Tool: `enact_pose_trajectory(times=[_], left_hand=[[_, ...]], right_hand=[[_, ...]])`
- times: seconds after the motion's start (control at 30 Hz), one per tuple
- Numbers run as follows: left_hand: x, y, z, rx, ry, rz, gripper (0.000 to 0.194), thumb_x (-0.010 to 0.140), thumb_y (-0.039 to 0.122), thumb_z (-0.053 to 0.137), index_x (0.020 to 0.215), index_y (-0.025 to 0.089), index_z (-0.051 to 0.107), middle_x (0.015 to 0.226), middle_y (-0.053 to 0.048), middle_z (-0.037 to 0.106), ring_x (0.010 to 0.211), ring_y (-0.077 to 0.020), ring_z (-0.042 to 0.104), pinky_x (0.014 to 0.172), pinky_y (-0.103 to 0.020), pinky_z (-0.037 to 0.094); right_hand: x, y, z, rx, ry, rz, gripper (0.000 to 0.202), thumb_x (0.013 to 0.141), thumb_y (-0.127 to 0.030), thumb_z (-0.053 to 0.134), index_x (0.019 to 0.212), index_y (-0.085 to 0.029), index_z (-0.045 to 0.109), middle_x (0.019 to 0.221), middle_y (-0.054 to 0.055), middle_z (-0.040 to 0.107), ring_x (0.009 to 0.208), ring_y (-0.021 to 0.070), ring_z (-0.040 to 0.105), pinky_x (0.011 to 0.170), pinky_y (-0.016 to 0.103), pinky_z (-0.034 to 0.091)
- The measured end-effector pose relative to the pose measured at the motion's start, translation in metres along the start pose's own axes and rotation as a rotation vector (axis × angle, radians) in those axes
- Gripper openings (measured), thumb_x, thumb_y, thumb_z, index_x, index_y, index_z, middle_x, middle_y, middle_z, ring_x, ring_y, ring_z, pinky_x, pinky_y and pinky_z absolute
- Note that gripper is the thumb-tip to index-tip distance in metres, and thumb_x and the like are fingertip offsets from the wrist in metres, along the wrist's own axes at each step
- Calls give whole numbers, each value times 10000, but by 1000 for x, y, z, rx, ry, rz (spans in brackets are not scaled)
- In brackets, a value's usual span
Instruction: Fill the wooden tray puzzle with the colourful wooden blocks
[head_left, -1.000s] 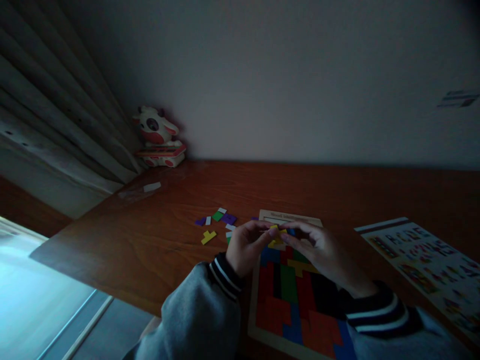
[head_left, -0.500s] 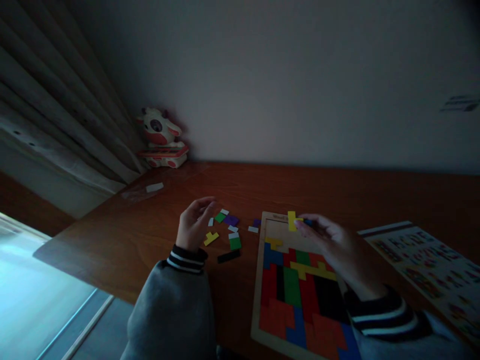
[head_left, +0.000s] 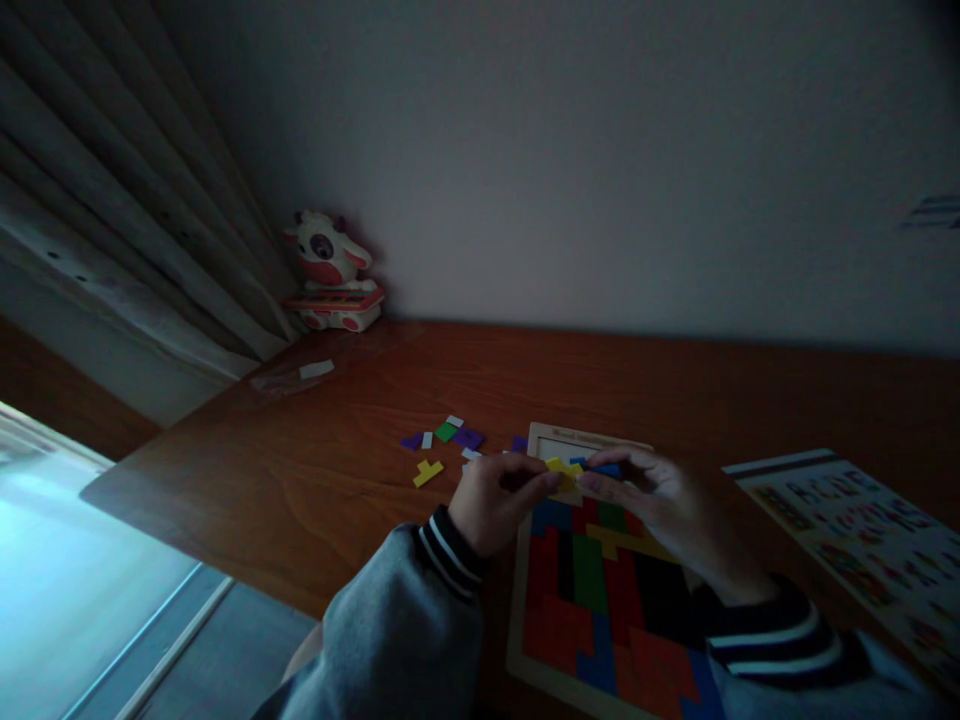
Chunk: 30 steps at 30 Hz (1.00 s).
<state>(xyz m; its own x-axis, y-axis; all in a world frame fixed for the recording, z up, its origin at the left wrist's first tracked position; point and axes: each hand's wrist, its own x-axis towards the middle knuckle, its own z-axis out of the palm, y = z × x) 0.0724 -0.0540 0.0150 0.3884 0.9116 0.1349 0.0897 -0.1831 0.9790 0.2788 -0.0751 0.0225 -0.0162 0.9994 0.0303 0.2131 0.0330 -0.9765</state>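
Note:
Over the upper part of the wooden puzzle board (head_left: 519, 600) my two hands come close together. My left hand (head_left: 499, 497) pinches the left side of a yellow puzzle piece (head_left: 564, 472) between thumb and fingers. From the right, my right hand (head_left: 660, 500) is closed on a blue puzzle piece (head_left: 606, 469), its fingertips at the yellow piece's right edge; whether they also grip it I cannot tell. Red, green (head_left: 589, 572), black, blue and yellow pieces fill the lower board. Its upper part is partly covered by my hands.
Left of the board lie several loose pieces, including a yellow one (head_left: 428, 473), a green one (head_left: 445, 432) and purple ones (head_left: 469, 438). A printed sheet (head_left: 847, 530) lies at the right. A cow toy (head_left: 334, 270) stands by the curtain (head_left: 127, 190), against the wall.
My left hand has moved right, from beside the loose pieces to the yellow piece, and now pinches it. The yellow piece has shifted slightly left and down, and has turned.

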Motion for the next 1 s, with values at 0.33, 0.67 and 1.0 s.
enact_pose_trajectory(times=[0.33, 0.67, 1.0], left_hand=[[14, 22, -81, -1012, 786, -40, 80, 862, 177, 637, 782, 173, 640, 636, 59, 630, 511, -64, 591, 484, -174, 440], [13, 13, -81, -1209, 672, -231, 96, 881, 190, 598, 788, 165, 601, 643, 32, 636, 514, -87, 604, 485, -213, 453], [14, 15, -55, -1206, 498, -305, 111, 776, 175, 696, 799, 153, 590, 644, 59, 577, 473, -53, 512, 443, -184, 401]], right_hand=[[7, 4, -11, 1, 294, -44, 421, 750, -564, 711, 949, -194, 700, 855, 80, 755, 826, 236, 709, 781, 370, 558], [9, 22, -4, -95, 193, -28, 441, 734, -549, 733, 1008, -211, 661, 841, 63, 754, 730, 226, 719, 658, 349, 587], [9, 25, -1, -289, 103, -119, 384, 856, -473, 610, 1159, -244, 666, 1069, 88, 753, 965, 266, 717, 817, 431, 583]])
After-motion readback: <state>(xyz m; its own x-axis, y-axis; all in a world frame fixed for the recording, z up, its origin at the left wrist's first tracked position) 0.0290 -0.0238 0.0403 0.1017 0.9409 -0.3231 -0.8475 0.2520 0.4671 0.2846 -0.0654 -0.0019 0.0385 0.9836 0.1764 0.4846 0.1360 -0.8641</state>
